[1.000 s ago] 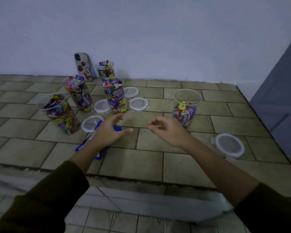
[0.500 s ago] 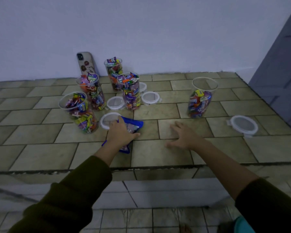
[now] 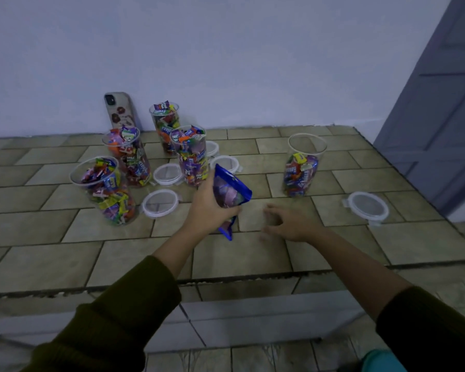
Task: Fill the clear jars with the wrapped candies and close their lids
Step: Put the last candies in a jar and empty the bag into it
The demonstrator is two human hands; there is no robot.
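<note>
My left hand [image 3: 208, 208] is closed around a blue candy bag [image 3: 230, 194], lifted off the tiled counter and tilted. My right hand [image 3: 287, 224] hovers low over the tiles to the right of the bag, fingers spread, blurred, holding nothing. A half-full clear jar [image 3: 302, 166] stands alone on the right, with its white lid [image 3: 367, 208] lying further right. Several candy-filled jars cluster at the left: a leaning one [image 3: 106, 190], one behind it [image 3: 128, 155], a centre one [image 3: 191, 155] and a back one [image 3: 165, 124]. All jars are uncovered.
Loose white lids lie among the left jars: one [image 3: 160, 204] in front, one [image 3: 168, 174] in the middle, one [image 3: 226, 163] behind the bag. A phone [image 3: 118, 111] leans on the back wall. The counter's front edge [image 3: 226, 277] drops off below my forearms. A grey door [image 3: 440, 116] stands right.
My left hand has closed on the blue bag and raised it from the tiles. My right hand has lifted off the counter, moving toward the right.
</note>
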